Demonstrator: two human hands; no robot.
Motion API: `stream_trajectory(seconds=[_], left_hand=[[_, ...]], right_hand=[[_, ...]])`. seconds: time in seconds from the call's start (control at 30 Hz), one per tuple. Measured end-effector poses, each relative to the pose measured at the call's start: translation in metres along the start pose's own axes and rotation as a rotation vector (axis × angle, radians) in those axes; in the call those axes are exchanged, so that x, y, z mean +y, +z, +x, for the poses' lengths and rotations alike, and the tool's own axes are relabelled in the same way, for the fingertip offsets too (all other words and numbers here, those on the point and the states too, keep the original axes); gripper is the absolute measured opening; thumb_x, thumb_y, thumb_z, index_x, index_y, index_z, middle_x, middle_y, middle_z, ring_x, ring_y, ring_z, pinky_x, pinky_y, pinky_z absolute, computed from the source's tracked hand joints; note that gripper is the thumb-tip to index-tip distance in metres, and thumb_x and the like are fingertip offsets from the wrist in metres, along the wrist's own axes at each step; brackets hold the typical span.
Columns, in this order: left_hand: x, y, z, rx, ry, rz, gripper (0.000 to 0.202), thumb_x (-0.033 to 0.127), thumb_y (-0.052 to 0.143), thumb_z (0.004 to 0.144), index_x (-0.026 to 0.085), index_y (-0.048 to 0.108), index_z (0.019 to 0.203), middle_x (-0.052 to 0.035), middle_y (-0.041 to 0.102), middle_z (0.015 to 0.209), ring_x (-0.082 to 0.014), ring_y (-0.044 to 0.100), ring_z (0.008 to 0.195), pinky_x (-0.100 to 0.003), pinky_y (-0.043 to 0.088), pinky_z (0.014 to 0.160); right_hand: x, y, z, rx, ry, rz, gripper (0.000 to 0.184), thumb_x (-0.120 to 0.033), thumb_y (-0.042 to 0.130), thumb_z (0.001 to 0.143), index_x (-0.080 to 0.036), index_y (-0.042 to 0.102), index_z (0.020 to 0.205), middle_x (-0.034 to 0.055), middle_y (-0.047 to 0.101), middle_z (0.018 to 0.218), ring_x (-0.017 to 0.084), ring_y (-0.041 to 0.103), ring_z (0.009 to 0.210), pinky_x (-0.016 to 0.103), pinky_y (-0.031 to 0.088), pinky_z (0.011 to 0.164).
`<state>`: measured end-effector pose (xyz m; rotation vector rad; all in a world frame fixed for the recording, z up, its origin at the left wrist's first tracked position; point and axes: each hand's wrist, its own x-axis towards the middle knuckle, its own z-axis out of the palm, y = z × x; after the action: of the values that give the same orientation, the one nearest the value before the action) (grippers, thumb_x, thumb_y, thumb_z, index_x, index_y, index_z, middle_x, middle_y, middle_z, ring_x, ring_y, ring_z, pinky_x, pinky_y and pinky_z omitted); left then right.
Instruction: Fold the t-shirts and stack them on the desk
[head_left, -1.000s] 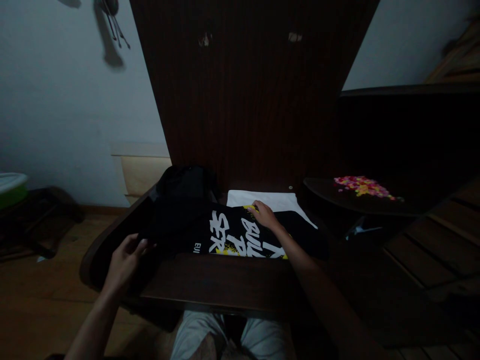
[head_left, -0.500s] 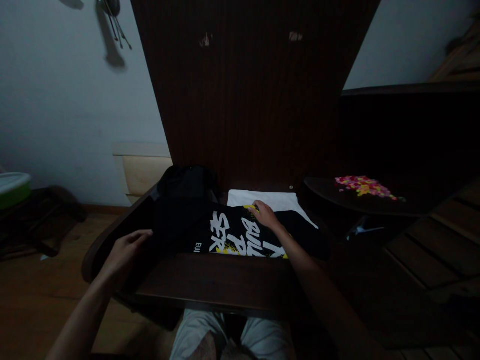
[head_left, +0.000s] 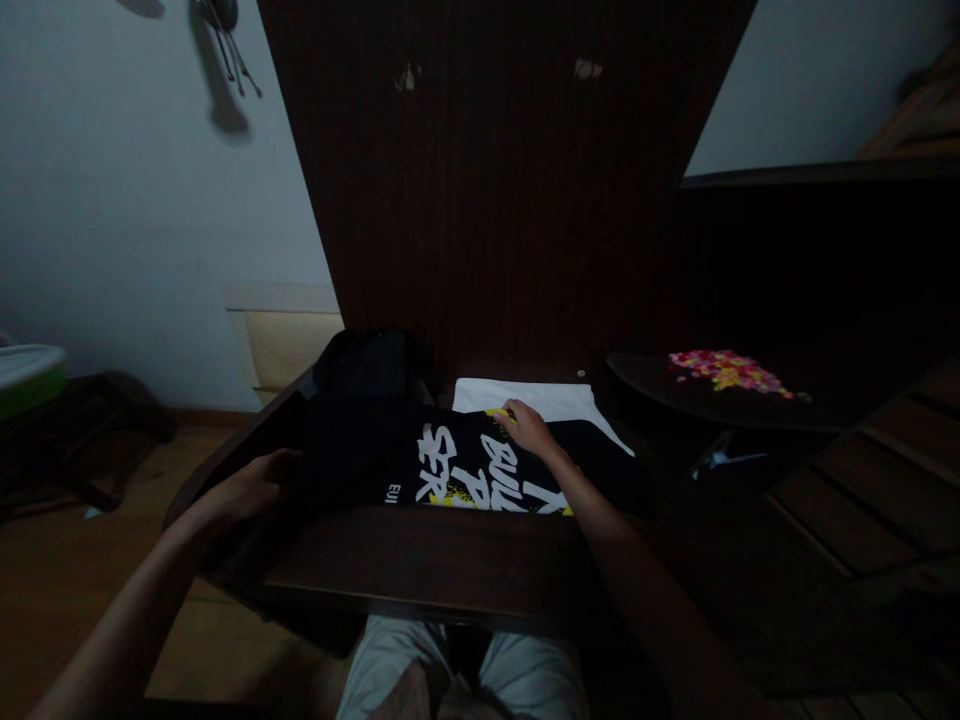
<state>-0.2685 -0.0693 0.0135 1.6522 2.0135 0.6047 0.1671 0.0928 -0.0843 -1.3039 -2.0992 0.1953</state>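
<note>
Head view: nearest me, bare front strip of tabletop (head_left: 450, 560); black printed garment (head_left: 480, 458) lies across behind it. Left hand (head_left: 259, 485) at garment's left end, fingertips lost in shadow, can't tell if that grip pinches. Right hand (head_left: 529, 430) rests on garment's far edge, fingers loosely curled, pinch unclear; probably steadying it flat. White cloth (head_left: 525, 393) just behind garment, partly covered. Dark bundle (head_left: 367, 365) behind its left end. Pink-yellow bits (head_left: 727, 372) beyond its right end, on rounded shelf (head_left: 750, 413).

Here we see the shirt (head_left: 469, 465) across our bench (head_left: 420, 565), a cloth (head_left: 555, 400) jutting out behind, and small pieces (head_left: 727, 372) on the shelf (head_left: 649, 385) rightward.
</note>
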Motion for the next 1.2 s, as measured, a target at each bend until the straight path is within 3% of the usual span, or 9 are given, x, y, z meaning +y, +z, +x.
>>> stream_trajectory(seconds=[0.1,0.2,0.27,0.4,0.57,0.67,0.8,1.03,1.2], left_hand=[[-0.001,-0.009,-0.003,-0.15,-0.055,-0.202,0.057,0.03,0.053,0.047,0.021,0.059,0.104,-0.0087,0.073,0.104,-0.0304,0.07,0.097,-0.039,0.058,0.079],[-0.006,-0.012,-0.004,-0.152,-0.076,-0.231,0.057,0.031,0.054,0.048,0.022,0.055,0.104,-0.0042,0.071,0.092,-0.0286,0.069,0.088,-0.039,0.058,0.072],[-0.011,-0.009,-0.001,-0.111,-0.067,-0.182,0.055,0.035,0.056,0.051,0.021,0.056,0.104,-0.0041,0.071,0.091,-0.0281,0.068,0.087,-0.038,0.057,0.074],[-0.018,0.003,0.004,0.083,0.027,-0.047,0.051,0.051,0.053,0.064,0.02,0.058,0.104,-0.01,0.071,0.102,-0.0303,0.068,0.096,-0.04,0.055,0.082],[0.005,0.015,0.006,0.293,0.17,0.041,0.054,0.059,0.042,0.08,0.018,0.061,0.11,-0.014,0.069,0.116,-0.0308,0.063,0.111,-0.041,0.048,0.098],[0.023,0.023,0.013,0.299,0.159,0.046,0.061,0.061,0.052,0.076,0.016,0.059,0.116,-0.0151,0.068,0.117,-0.0297,0.066,0.104,-0.04,0.051,0.094],[0.031,0.031,0.028,0.35,0.068,0.034,0.068,0.058,0.059,0.073,0.012,0.054,0.124,-0.0163,0.069,0.113,-0.0275,0.069,0.095,-0.038,0.055,0.085],[0.034,0.028,0.04,0.439,0.053,0.166,0.05,0.049,0.062,0.077,0.01,0.061,0.109,-0.0162,0.07,0.102,-0.028,0.068,0.093,-0.036,0.054,0.084],[0.036,0.025,0.045,0.472,0.128,0.229,0.046,0.044,0.061,0.077,0.012,0.061,0.111,-0.0165,0.066,0.112,-0.0282,0.066,0.099,-0.036,0.053,0.087]], right_hand=[[0.001,0.001,0.0,0.005,0.0,-0.004,0.017,-0.034,0.051,0.093,-0.021,0.054,0.082,0.0027,0.061,0.083,0.017,0.055,0.078,0.027,0.039,0.071],[0.0,0.001,0.0,0.008,0.008,-0.009,0.017,-0.033,0.051,0.093,-0.021,0.055,0.082,0.0028,0.061,0.084,0.017,0.054,0.078,0.027,0.039,0.071],[-0.001,0.001,0.0,0.004,0.011,-0.012,0.017,-0.034,0.051,0.093,-0.021,0.056,0.083,0.0028,0.061,0.084,0.017,0.054,0.078,0.026,0.039,0.071],[-0.003,-0.001,0.0,-0.009,0.017,-0.014,0.017,-0.034,0.052,0.093,-0.02,0.056,0.084,0.0031,0.061,0.084,0.017,0.054,0.078,0.026,0.039,0.071],[-0.004,-0.003,0.0,-0.011,0.022,-0.017,0.017,-0.033,0.052,0.094,-0.021,0.056,0.083,0.0037,0.062,0.085,0.017,0.055,0.08,0.027,0.04,0.071],[-0.003,-0.002,0.0,-0.01,0.018,-0.01,0.018,-0.034,0.051,0.094,-0.021,0.056,0.084,0.0034,0.062,0.085,0.017,0.055,0.08,0.027,0.04,0.071],[0.0,0.0,0.0,0.0,0.01,-0.017,0.017,-0.034,0.051,0.094,-0.02,0.056,0.085,0.0037,0.062,0.086,0.017,0.055,0.08,0.027,0.04,0.072],[-0.001,0.001,0.0,0.004,0.003,-0.042,0.017,-0.032,0.05,0.094,-0.02,0.055,0.083,0.0038,0.061,0.085,0.017,0.055,0.079,0.027,0.039,0.071],[-0.003,-0.001,-0.001,0.003,0.005,-0.012,0.016,-0.032,0.051,0.094,-0.02,0.056,0.084,0.0037,0.062,0.086,0.017,0.055,0.08,0.027,0.039,0.072]])
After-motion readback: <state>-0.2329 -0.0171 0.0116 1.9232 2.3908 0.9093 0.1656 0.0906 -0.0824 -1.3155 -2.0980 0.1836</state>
